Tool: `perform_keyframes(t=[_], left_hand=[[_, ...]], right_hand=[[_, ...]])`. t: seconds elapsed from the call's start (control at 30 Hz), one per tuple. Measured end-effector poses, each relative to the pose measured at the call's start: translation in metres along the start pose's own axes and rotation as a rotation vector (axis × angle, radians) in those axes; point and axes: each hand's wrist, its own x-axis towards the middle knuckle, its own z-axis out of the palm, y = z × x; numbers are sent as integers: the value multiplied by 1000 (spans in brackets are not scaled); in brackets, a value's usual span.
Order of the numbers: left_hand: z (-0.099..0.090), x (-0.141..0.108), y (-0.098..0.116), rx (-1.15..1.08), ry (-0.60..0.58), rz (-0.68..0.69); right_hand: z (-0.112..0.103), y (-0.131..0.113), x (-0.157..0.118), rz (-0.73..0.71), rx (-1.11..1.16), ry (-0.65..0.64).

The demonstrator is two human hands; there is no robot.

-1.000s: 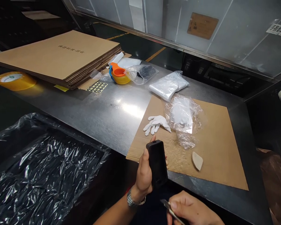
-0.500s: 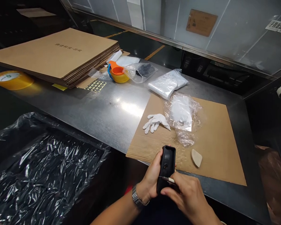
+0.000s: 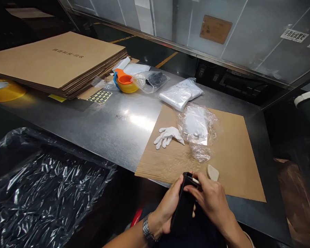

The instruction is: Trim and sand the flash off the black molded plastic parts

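Observation:
A long black hollow part is gripped by my left hand, whose fingers wrap round it from the left side. My right hand pinches a small tool with a pale handle against the upper end of the part. The tool's tip is too dark to make out. On the cardboard sheet beyond my hands lie a beige rounded block, a white glove and a crumpled clear bag with white content.
A cardboard stack stands at the table's left, beside yellow tape. Further back on the metal table are an orange and yellow tape holder, a sticker sheet and plastic bags. Black plastic fills the lower left.
The black part has tilted and sits lower in my left hand. My right hand with the tool has moved from the part's lower portion to its upper end. The view has shifted slightly right.

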Motion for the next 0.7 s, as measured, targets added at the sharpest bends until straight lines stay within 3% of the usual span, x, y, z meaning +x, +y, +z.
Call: perform_keyframes(t=[0.2, 0.3, 0.37, 0.53, 0.7], left_hand=[[0, -2, -2, 75, 19, 2], [-1, 0, 2, 38, 11, 49], [-3, 2, 6, -17, 24, 120], [-6, 6, 11, -87, 125, 443], [-4, 2, 7, -20, 167, 571]], right_hand=[[-4, 14, 17, 106, 299, -54], [-2, 12, 15, 214, 363, -11], [2, 9, 7, 281, 387, -13], [15, -3, -23, 389, 554, -302], [22, -5, -28, 476, 670, -330]])
